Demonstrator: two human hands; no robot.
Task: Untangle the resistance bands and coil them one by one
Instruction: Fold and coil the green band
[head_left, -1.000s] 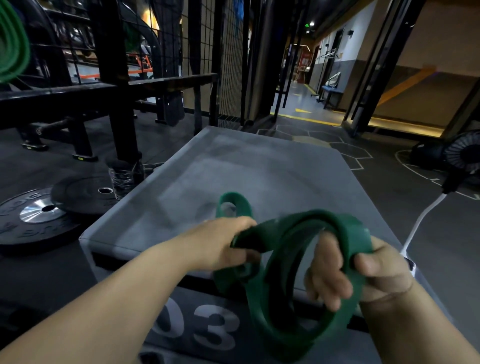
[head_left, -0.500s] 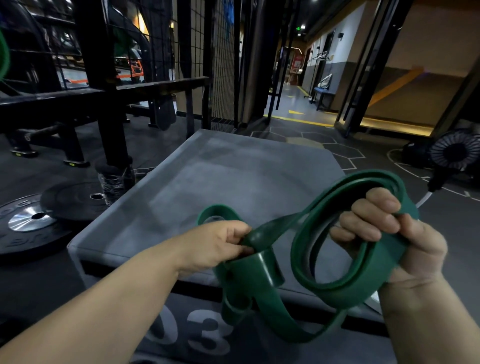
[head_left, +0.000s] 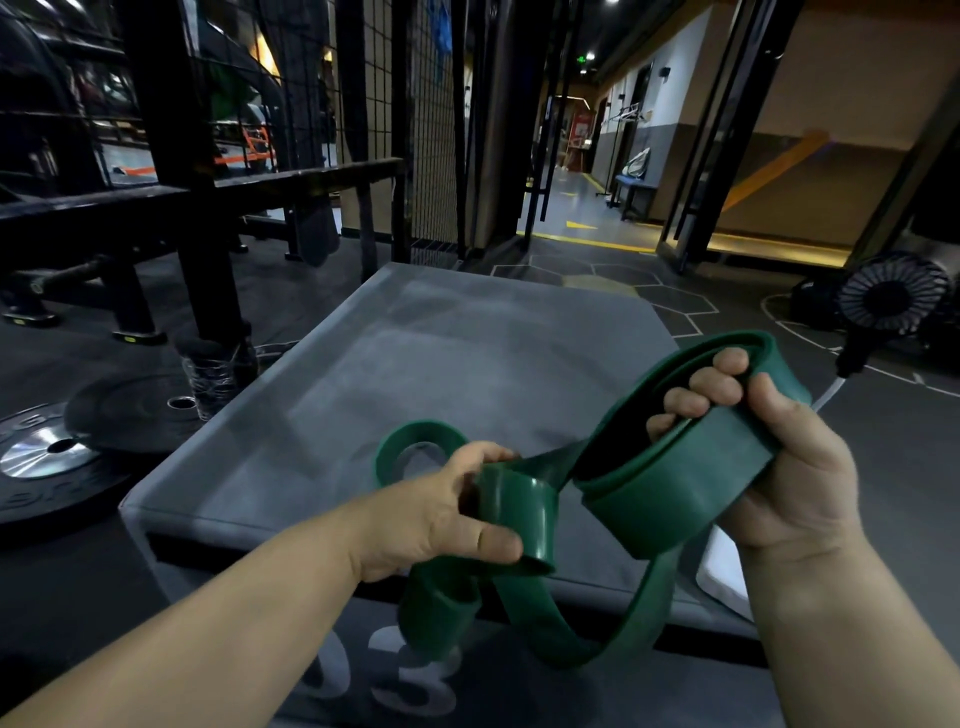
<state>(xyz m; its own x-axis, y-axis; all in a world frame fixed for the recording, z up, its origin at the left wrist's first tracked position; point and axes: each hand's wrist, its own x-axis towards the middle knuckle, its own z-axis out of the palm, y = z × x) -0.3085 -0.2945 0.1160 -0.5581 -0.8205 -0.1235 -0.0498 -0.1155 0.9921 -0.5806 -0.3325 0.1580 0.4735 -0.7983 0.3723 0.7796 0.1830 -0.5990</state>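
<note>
I see a black steel rack (head_left: 171, 182) filling the far left, its mesh panel running back toward a lit corridor. In front of me stands a grey padded box (head_left: 467, 353), its top taking up the middle of the view and its near face printed with pale numerals. On the floor to the left of the box lie black weight plates (head_left: 57, 457), one overlapping the other. At the far right a dark round fan (head_left: 891, 299) stands on the floor.

The green resistance band (head_left: 675, 499) is in the air over the near edge of the box, held between both hands. My right hand (head_left: 784, 467) grasps a stack of several coiled turns, with its fingers (head_left: 711, 387) curled through the loop and the thumb outside it. My left hand (head_left: 436, 514) grips a folded section, the thumb pressed flat on the outer face. A narrow twisted stretch of band runs between the two hands. One small loop shows just beyond the left hand, and slack loops hang below in front of the box's near face.
</note>
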